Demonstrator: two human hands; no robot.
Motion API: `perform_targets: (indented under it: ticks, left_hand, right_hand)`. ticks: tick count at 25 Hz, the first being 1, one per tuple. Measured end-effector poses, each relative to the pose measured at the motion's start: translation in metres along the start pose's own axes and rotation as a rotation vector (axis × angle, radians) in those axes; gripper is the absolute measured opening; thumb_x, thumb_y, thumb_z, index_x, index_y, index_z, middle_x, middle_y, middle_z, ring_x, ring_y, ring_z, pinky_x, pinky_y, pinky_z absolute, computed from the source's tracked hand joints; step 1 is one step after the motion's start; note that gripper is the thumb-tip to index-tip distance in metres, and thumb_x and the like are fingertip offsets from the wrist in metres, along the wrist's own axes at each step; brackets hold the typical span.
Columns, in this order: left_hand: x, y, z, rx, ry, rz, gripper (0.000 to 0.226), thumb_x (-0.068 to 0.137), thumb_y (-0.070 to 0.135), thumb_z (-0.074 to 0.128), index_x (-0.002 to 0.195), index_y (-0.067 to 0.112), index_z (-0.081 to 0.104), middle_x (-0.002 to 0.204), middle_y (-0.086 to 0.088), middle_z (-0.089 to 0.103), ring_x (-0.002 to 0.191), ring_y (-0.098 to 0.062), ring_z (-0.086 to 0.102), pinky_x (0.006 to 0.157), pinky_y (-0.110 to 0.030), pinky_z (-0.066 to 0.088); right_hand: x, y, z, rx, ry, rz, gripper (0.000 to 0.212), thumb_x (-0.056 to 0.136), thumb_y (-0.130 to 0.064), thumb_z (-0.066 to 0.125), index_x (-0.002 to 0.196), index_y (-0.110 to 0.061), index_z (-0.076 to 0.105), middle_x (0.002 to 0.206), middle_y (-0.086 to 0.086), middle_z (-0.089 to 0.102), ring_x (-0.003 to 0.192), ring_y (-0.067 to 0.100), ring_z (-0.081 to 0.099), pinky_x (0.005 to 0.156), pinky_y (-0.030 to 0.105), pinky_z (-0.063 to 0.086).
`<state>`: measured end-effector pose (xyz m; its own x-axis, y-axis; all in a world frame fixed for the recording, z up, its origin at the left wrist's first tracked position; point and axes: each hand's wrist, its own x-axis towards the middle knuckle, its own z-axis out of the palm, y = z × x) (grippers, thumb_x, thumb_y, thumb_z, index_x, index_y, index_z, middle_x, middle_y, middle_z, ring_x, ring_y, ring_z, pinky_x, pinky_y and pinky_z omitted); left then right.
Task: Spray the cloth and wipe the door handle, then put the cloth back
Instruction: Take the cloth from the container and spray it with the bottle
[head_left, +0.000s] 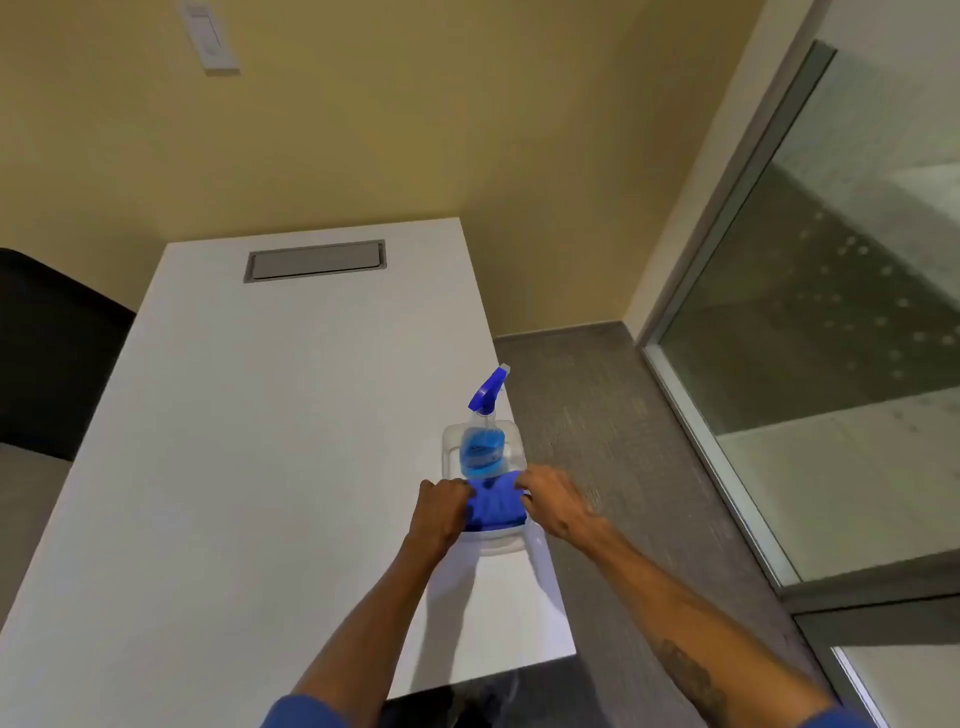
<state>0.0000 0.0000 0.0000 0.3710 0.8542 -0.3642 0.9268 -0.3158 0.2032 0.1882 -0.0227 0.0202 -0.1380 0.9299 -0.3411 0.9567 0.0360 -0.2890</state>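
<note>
A blue cloth (494, 506) lies folded in a clear plastic tray (506, 548) near the right edge of a white table (260, 441). Behind the cloth in the same tray stands a spray bottle (483, 447) with blue liquid and a blue trigger head. My left hand (440, 512) grips the cloth's left side. My right hand (553, 501) holds the cloth's right side. Both hands rest at tray level. The door handle is out of view.
A grey cable hatch (315, 260) is set into the far end of the table. A black chair (52, 353) stands at the left. Grey carpet (597, 415) runs to the right, up to a glass wall with a metal frame (727, 457). A yellow wall is behind.
</note>
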Motion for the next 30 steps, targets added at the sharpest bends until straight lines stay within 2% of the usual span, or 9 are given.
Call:
perform_targets:
  ticks: [4,8,13,17,21,25,28,30]
  left_hand:
    - [0.016,-0.008,0.010,0.050,-0.021,0.008,0.026,0.105,0.030,0.048,0.120,0.014,0.062,0.123,-0.007,0.068,0.111,-0.025,0.061,0.103,-0.034,0.037]
    - [0.026,-0.006,0.021,0.083,-0.021,0.087,0.025,0.104,0.031,0.051,0.118,0.012,0.061,0.124,-0.009,0.066,0.113,-0.026,0.057,0.106,-0.035,0.034]
    - [0.042,-0.009,0.043,0.099,-0.087,0.130,0.036,0.104,0.040,0.051,0.131,0.016,0.054,0.139,-0.004,0.058,0.131,-0.022,0.049,0.120,-0.039,0.022]
    - [0.057,-0.013,0.048,0.208,-0.116,0.120,0.033,0.104,0.035,0.053,0.130,0.015,0.052,0.138,-0.007,0.060,0.131,-0.026,0.054,0.124,-0.045,0.020]
    - [0.065,-0.013,0.054,0.229,-0.128,0.114,0.037,0.103,0.038,0.055,0.131,0.016,0.051,0.137,-0.006,0.061,0.130,-0.026,0.054,0.125,-0.046,0.021]
    - [0.069,-0.014,0.057,0.255,-0.114,0.119,0.036,0.104,0.038,0.054,0.131,0.016,0.050,0.135,-0.008,0.063,0.126,-0.027,0.056,0.122,-0.045,0.023]
    - [0.067,-0.015,0.058,0.243,-0.129,0.172,0.048,0.105,0.041,0.051,0.144,0.016,0.041,0.141,-0.009,0.058,0.129,-0.029,0.055,0.124,-0.047,0.020]
    - [0.064,-0.017,0.053,0.210,-0.134,0.208,0.054,0.105,0.041,0.049,0.151,0.016,0.033,0.147,-0.010,0.053,0.132,-0.030,0.053,0.125,-0.047,0.020]
  right_hand:
    - [0.020,0.006,0.015,-0.194,0.006,-0.031,0.020,0.098,-0.010,0.053,0.106,-0.012,0.071,0.110,0.007,0.069,0.110,0.026,0.057,0.102,0.040,0.041]
    - [0.039,0.005,0.024,-0.314,-0.043,-0.100,0.016,0.098,-0.014,0.053,0.100,-0.017,0.069,0.094,0.003,0.057,0.109,0.025,0.055,0.098,0.040,0.035]
    - [0.063,0.007,0.041,-0.482,-0.146,-0.183,0.014,0.098,-0.019,0.060,0.109,-0.016,0.068,0.110,0.008,0.069,0.114,0.027,0.055,0.106,0.045,0.032]
    - [0.073,0.015,0.058,-0.554,-0.157,-0.241,0.020,0.098,-0.015,0.059,0.117,-0.014,0.067,0.116,0.009,0.069,0.120,0.030,0.051,0.110,0.048,0.029]
    - [0.078,0.020,0.062,-0.561,-0.152,-0.261,0.024,0.096,-0.016,0.063,0.120,-0.011,0.063,0.121,0.011,0.066,0.123,0.031,0.048,0.112,0.050,0.027]
    - [0.081,0.021,0.063,-0.550,-0.155,-0.314,0.036,0.097,-0.016,0.061,0.131,-0.010,0.051,0.124,0.013,0.067,0.124,0.033,0.049,0.112,0.051,0.027]
    - [0.078,0.023,0.058,-0.510,-0.135,-0.355,0.043,0.098,-0.013,0.056,0.139,-0.010,0.042,0.125,0.015,0.065,0.120,0.034,0.052,0.109,0.049,0.031]
    - [0.075,0.025,0.051,-0.434,-0.114,-0.380,0.037,0.100,-0.011,0.052,0.136,-0.011,0.045,0.125,0.017,0.060,0.116,0.035,0.056,0.105,0.047,0.039]
